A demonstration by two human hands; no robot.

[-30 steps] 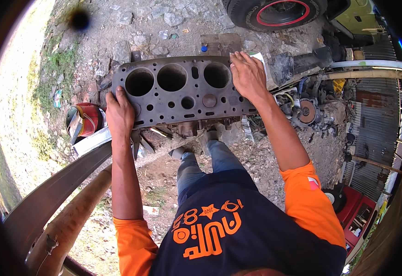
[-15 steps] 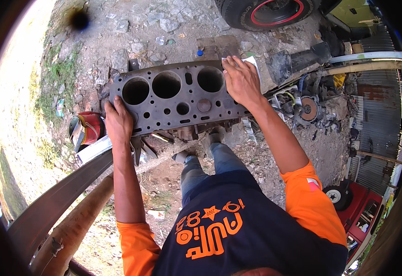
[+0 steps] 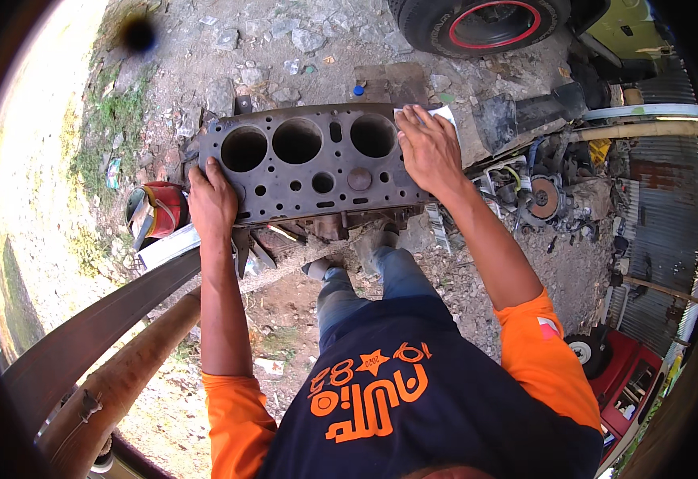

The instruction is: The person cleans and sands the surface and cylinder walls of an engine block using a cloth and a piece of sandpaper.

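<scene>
A dark metal engine block (image 3: 273,191) lies crosswise in front of me, its flat face up, showing three large round bores and several smaller holes. My left hand (image 3: 215,199) grips its left end, thumb on the top face. My right hand (image 3: 430,152) holds the right end, fingers curved over the upper corner; a white sheet-like piece (image 3: 454,120) shows behind the fingers, and whether they touch it I cannot tell. Below the block's left end are a red bucket (image 3: 161,193) and a long pale strip (image 3: 165,247).
A dark beam (image 3: 101,315) and a rusty pipe (image 3: 117,367) run up from lower left. My feet stand on rubble ground below the block. A tire (image 3: 492,36), loose mechanical parts (image 3: 540,195), corrugated sheets (image 3: 652,231) and a red vehicle (image 3: 628,383) line the top and right.
The whole view has shifted slightly, with the block a little lower in the picture than a second ago. Both hands keep nearly the same places on the block's ends.
</scene>
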